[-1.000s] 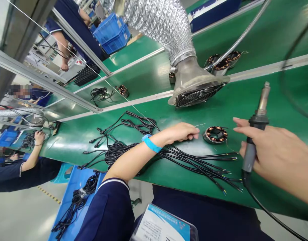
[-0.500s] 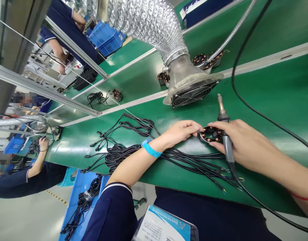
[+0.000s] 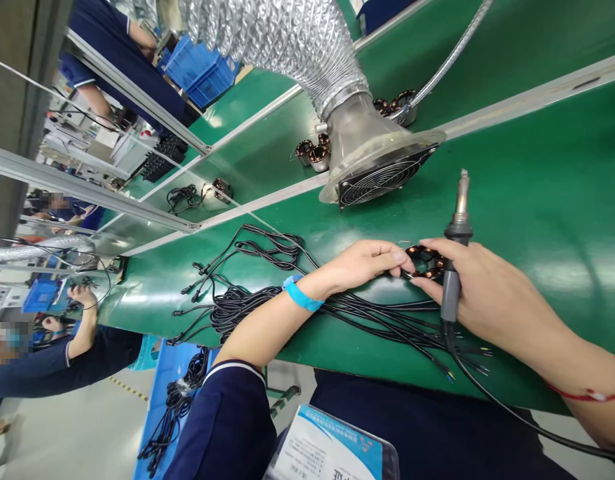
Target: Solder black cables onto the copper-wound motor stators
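A small round stator with copper windings [image 3: 423, 257] is tilted up off the green bench between both hands. My left hand [image 3: 367, 261] pinches its left rim, fingers closed. My right hand [image 3: 475, 287] touches the stator's right side with its fingertips while it also grips a soldering iron [image 3: 453, 250], tip pointing up and away, its black cord trailing to the lower right. A bundle of black cables [image 3: 367, 313] with stripped coloured ends lies under my left wrist, which wears a blue band [image 3: 301, 297].
A silver fume duct with a grilled hood [image 3: 375, 163] hangs just behind the hands. More wound stators [image 3: 313, 153] sit on the far belt [image 3: 267, 167]. A co-worker's arm [image 3: 80, 320] reaches in at far left. A blue bin of cables [image 3: 175, 393] stands below the bench.
My right hand came in from the right with the iron and met the stator. Both hands now hold the stator, tipped up from lying flat.
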A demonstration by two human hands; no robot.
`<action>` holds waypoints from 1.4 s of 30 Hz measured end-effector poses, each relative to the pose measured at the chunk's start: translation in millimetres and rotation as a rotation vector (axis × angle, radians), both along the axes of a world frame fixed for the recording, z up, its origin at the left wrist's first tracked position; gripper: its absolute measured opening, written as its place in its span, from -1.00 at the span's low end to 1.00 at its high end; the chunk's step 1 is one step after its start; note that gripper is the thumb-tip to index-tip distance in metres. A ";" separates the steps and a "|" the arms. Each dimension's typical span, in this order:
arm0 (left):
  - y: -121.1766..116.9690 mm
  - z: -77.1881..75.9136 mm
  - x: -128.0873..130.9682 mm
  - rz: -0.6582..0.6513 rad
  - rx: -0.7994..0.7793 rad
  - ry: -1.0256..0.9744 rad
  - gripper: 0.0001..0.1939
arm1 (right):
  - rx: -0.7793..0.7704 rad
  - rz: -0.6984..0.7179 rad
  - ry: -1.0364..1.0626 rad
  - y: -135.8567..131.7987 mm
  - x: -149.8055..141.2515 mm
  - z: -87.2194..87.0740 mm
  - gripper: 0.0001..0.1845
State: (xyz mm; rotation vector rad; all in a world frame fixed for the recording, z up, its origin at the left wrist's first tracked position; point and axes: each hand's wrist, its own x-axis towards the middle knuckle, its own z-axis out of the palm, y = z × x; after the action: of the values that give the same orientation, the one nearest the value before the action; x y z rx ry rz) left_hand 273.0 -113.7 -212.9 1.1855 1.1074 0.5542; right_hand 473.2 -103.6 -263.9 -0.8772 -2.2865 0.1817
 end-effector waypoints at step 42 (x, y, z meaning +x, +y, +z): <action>-42.6 24.6 24.3 -0.205 0.393 0.539 -0.78 | -0.453 -0.027 0.501 -23.7 35.7 22.9 -0.57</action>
State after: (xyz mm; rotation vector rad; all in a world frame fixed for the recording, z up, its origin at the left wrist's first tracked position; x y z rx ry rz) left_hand 297.4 -156.3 -188.4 1.8406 1.3394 0.3020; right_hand 508.9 -127.3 -241.0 -0.9524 -1.7851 0.8347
